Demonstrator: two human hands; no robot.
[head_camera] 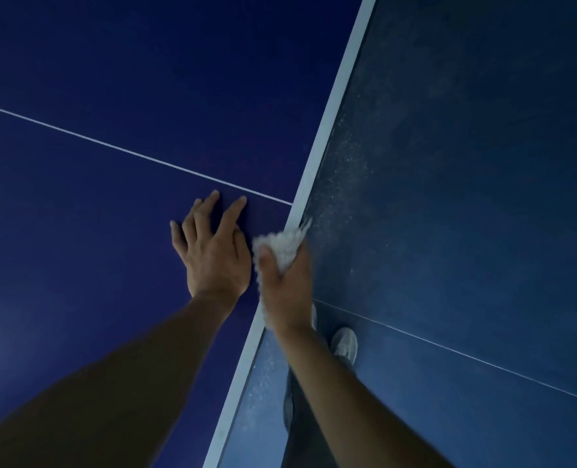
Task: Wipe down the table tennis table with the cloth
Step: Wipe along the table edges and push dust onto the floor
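Observation:
The dark blue table tennis table (pixel 111 231) fills the left half of the head view, with a thin white centre line running to its white edge stripe. My left hand (pixel 212 251) lies flat on the tabletop with fingers spread, close to that edge. My right hand (pixel 287 285) grips a crumpled white cloth (pixel 282 246) and holds it against the white edge stripe, just below where the centre line ends. Part of the cloth is hidden under my palm.
Beyond the table edge lies a blue floor (pixel 466 197) dusted with pale specks near the table, crossed by a thin white line. My leg and a grey shoe (pixel 345 342) stand on the floor beside the table edge.

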